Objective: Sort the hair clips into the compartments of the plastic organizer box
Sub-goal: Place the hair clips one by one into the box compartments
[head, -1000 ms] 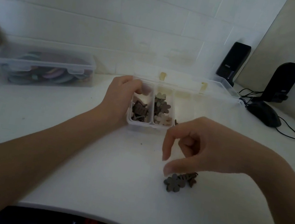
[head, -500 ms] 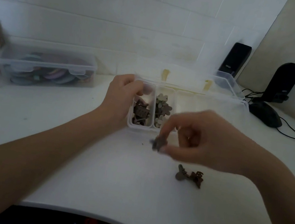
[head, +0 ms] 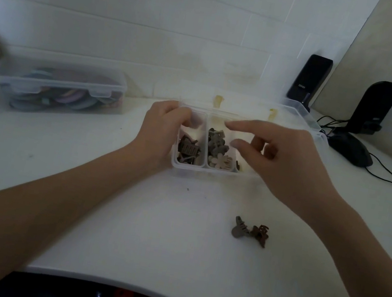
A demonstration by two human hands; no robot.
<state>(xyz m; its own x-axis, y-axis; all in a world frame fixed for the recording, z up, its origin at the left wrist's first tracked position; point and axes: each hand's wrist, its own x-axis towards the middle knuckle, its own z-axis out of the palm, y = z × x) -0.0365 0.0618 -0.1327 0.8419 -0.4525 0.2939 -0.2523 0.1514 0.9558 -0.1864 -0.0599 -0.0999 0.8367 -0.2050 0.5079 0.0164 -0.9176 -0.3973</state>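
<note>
Since a moment ago, right hand has moved over the box, fingers spread and empty; left hand grips its left end. Two clips lie behind the right hand, toward the tabletop's near edge.

White table, curved near edge. On it: clear plastic organizer box at centre back, lid open; grey hair clip touching brown hair clip nearer front, right of centre; lidded clear container at left; two black speakers and black mouse with cable, far right.
</note>
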